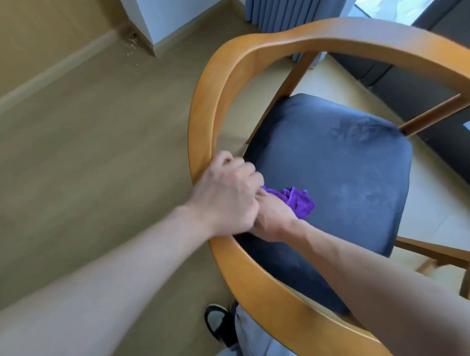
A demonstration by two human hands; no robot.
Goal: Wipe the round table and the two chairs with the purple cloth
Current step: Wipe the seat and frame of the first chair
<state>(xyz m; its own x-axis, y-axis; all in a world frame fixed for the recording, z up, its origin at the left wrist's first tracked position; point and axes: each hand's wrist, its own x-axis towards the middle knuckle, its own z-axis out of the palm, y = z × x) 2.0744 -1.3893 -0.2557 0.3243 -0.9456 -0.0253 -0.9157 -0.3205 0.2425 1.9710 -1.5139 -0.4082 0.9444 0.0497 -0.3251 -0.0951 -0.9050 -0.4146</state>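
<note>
Both hands are together on the curved wooden rail of the chair [267, 57], at its left side just beside the dark blue seat cushion [339, 185]. The left hand [224, 193] sits on top, fingers curled over the rail and gripping it. The right hand [274, 216] is tucked just under and beside the left, closed around the purple cloth [296, 200], which bunches out past its fingers over the left edge of the cushion, against the inner face of the rail. Whether the cloth touches the cushion itself is hard to tell. Below the rail, near the bottom edge, a dark shoe [219, 325] and a light grey trouser leg [258, 346] show on the pale wood floor [91, 154]. A blue-grey curtain [281, 11] hangs beyond the chair.
</note>
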